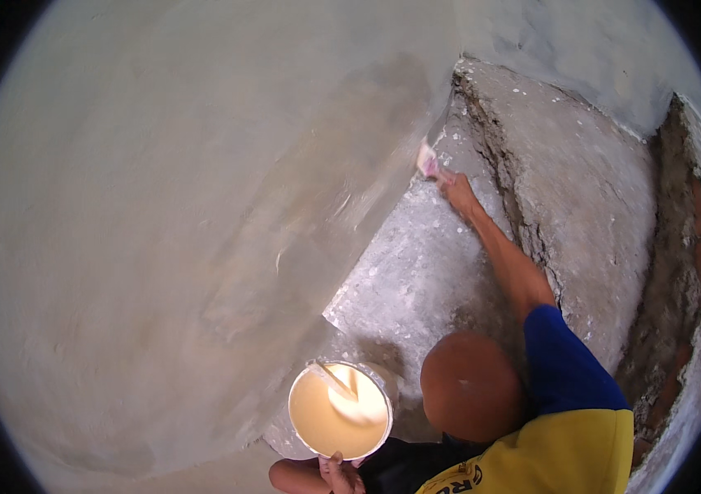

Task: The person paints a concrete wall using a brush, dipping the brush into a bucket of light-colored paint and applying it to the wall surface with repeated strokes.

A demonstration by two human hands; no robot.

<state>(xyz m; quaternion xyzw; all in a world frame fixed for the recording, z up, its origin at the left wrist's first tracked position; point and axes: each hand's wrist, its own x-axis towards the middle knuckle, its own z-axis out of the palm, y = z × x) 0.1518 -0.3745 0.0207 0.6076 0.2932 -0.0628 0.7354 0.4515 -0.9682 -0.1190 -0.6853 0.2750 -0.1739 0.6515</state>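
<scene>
Right along the edge where the smooth grey wall [136,206] meets the rough, pale-flecked floor [416,255], the right hand [454,188] has what looks like a small brush [427,160] pressed into the seam. Bit blurry up there, but the fingers look wrapped snugly round its pinkish handle end, pale head pointing away from the body. Arm's nearly straight out of the blue sleeve [564,354], I'd guess because that bit of edge is a stretch from where the person is crouched, and holding it by the end buys some extra reach.

Down low, the left hand [341,475] has the near side of a round bucket [377,375], fingers bunched at the rim. Can't see underneath, so no clue whether the floor takes any weight. It's tucked close to the bent knee [472,387], probably so the load sits near the body, and the mouth faces up so the creamy liquid [330,432] doesn't slop out. There's a pale stick [336,381] leaning on the far rim, which I reckon leaves its top end clear of the wet stuff. Off right, that crumbly gouge [490,136] sits well clear of the bucket
</scene>
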